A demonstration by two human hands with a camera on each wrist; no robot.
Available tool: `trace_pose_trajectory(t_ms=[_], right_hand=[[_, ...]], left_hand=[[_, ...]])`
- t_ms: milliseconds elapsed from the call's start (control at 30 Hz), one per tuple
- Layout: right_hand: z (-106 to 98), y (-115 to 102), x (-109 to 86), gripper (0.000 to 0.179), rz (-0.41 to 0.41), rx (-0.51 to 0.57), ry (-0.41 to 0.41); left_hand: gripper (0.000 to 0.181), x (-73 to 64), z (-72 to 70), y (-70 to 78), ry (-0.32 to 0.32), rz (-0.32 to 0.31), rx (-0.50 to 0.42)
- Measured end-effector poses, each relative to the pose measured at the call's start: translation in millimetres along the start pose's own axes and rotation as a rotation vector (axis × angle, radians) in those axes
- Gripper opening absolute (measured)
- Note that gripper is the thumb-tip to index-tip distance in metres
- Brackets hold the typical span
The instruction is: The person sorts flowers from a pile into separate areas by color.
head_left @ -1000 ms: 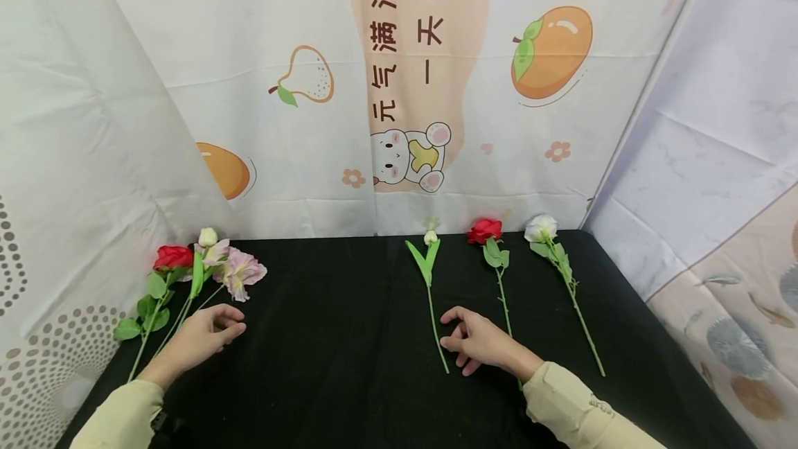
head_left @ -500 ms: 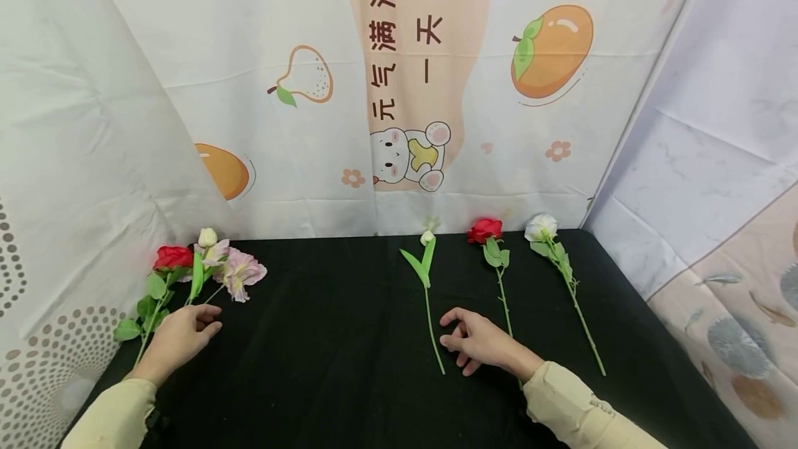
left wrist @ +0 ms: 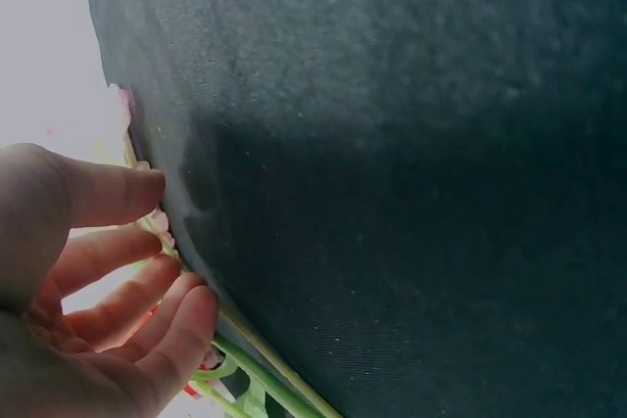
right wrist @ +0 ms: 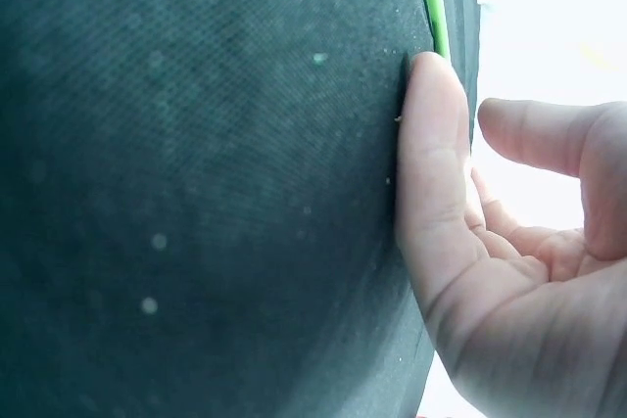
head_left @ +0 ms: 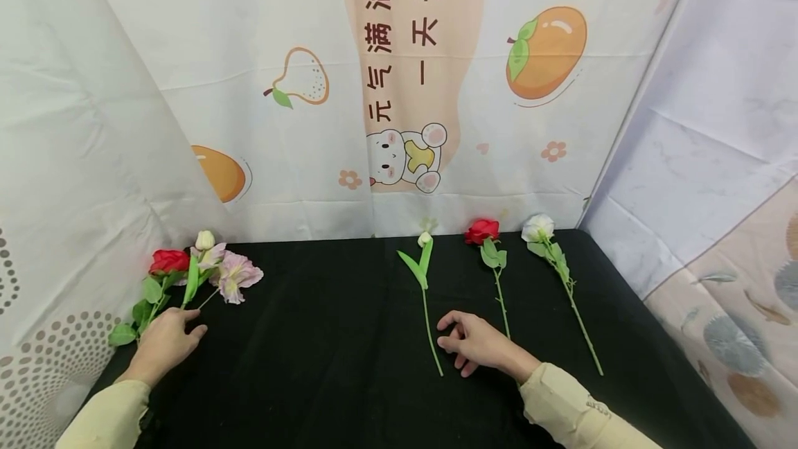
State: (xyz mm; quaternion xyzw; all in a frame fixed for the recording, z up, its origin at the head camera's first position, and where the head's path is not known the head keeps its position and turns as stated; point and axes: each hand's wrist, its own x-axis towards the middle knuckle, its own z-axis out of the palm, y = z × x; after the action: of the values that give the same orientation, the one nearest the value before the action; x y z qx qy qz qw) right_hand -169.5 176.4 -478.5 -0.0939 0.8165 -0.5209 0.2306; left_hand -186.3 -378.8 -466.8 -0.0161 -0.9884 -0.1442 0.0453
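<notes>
My left hand (head_left: pixel 163 345) is over the stems of a flower group at the left. In the left wrist view its thumb stands apart from the bent fingers (left wrist: pixel 181 345), and green stems (left wrist: pixel 269 384) run just beyond them. That group has a red rose (head_left: pixel 169 261), a white tulip (head_left: pixel 205 240) and a pink-lilac flower (head_left: pixel 237 277). Beside the lower stem of another white tulip (head_left: pixel 425 283), my right hand (head_left: pixel 476 344) rests on the cloth with loosely bent fingers. The right wrist view shows a green stem end (right wrist: pixel 438 22) past a fingertip, with nothing held.
Right of that tulip lie a second red rose (head_left: pixel 482 231), its lower stem partly behind my right hand and wrist, and a white rose (head_left: pixel 538 229). Black cloth (head_left: pixel 312 338) covers the table. Printed curtains (head_left: pixel 280 158) close off the back and both sides.
My left hand has moved left over the stems of the left group. The single tulip has shifted slightly left, while my right hand has stayed nearly still.
</notes>
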Motion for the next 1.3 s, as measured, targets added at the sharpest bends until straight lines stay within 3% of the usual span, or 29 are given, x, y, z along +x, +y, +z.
trace_pose_trajectory(t_ms=[333,767,900,1067,1300], right_hand=[[1.2,-3.0,-1.3,0.026,0.015,0.005,-0.012],[2.0,-9.6,0.2,0.025,0.021,0.032,-0.047],[0.0,-14.1,2.0,0.026,0.007,0.03,-0.041],[-1.6,-20.7,3.8,0.026,-0.01,0.025,-0.027],[1.7,-28.4,8.0,0.028,-0.035,0.043,-0.039]], left_hand=[[0.041,2.1,-5.7,-5.7,-0.055,-0.011,0.018],[0.015,6.7,-12.0,-10.4,-0.093,-0.021,-0.018],[0.013,9.3,-13.6,-8.1,-0.069,-0.012,-0.035],[0.013,12.6,-20.2,5.4,0.019,0.044,-0.069],[0.012,14.5,-33.4,42.1,0.09,0.11,-0.147]])
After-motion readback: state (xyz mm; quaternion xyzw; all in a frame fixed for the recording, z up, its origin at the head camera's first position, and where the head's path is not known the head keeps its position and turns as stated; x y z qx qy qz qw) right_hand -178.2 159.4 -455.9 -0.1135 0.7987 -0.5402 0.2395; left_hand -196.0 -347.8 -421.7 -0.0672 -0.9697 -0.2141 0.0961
